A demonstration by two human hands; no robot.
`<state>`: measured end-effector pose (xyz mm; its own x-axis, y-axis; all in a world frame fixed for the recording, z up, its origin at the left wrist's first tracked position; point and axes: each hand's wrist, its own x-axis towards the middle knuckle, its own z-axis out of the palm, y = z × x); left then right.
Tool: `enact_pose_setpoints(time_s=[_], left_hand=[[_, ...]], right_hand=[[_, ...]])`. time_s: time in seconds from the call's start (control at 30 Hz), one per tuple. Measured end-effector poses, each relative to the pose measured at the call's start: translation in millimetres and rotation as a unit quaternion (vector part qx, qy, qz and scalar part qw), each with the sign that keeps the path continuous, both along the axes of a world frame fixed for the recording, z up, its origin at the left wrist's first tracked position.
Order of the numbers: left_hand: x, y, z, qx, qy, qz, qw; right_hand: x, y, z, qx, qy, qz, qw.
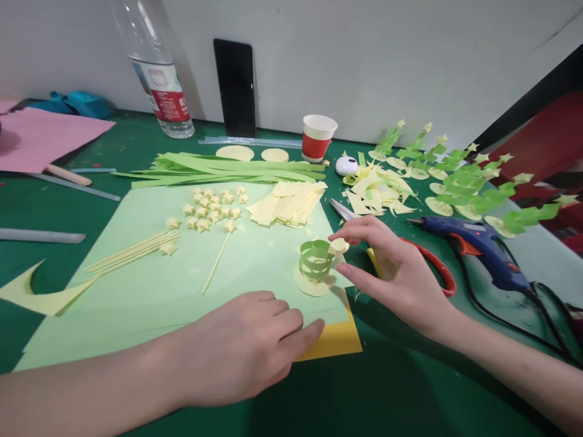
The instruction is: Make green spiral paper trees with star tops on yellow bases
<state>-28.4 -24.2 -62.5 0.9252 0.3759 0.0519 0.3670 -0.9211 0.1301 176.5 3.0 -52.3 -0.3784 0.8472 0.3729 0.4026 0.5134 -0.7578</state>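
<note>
A green paper spiral stands on a round cream paper disc, with a small folded paper star at its upper right. My right hand is around that star, thumb and forefinger apart; whether a fingertip touches it, I cannot tell. My left hand rests low over the light green sheet, forefinger stretched out, other fingers loosely bent, holding nothing. Several folded stars lie in a group beyond it. Thin rolled paper sticks and one stick with a star lie nearby.
A blue glue gun with its cord and red-handled scissors lie at right. Behind are finished spirals, paper scraps, a paper cup, green strips, a phone and a bottle.
</note>
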Motion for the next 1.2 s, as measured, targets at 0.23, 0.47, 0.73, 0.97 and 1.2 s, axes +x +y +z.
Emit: enact_pose_setpoints(time_s=[0.23, 0.47, 0.73, 0.97, 1.2], left_hand=[[0, 0, 0.1, -0.003, -0.005, -0.001, 1.0], [-1, 0, 0.7, 0.004, -0.013, 0.0, 1.0], [0, 0, -2.4, 0.005, -0.01, -0.002, 1.0], [-1, 1, 0.9, 0.002, 0.002, -0.008, 1.0], [0, 1, 0.4, -0.013, 0.014, 0.001, 1.0]], right_hand=[[-3, 0, 2.3, -0.025, -0.004, -0.003, 1.0], [-8, 2, 0.2, -0.061, 0.03, -0.012, 0.998], [-4, 5, 12.0, -0.212, 0.093, -0.076, 0.97], [4, 1, 31.4, -0.118, 0.132, -0.1, 0.979], [7, -4, 42.7, -0.068, 0.113, -0.081, 0.988]])
